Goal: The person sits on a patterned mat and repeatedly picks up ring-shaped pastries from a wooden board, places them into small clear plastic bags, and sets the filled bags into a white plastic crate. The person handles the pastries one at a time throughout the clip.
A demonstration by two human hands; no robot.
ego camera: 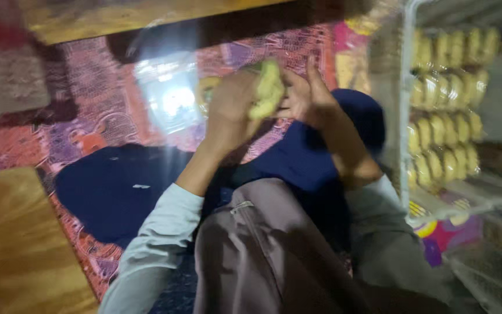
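I am watching both hands working a pale yellow lump of dough [267,90] held up in the air above a patterned rug [94,110], with the person's dark-trousered legs below. As I judge it, the lump is at risk of dropping onto the rug or the lap, since nothing is supporting it from underneath and the frame is motion-blurred, which suggests quick handling; a squeeze too hard could also be spoiling its shape. The left hand [230,107] is curling around the lump's near side, fingers bent and closing on it. The right hand [309,99] is pressing against the far side with fingers looser, a couple of them standing up straight. A white wire rack [405,116] of similar yellow shaped pieces [445,125] is standing just to the right.
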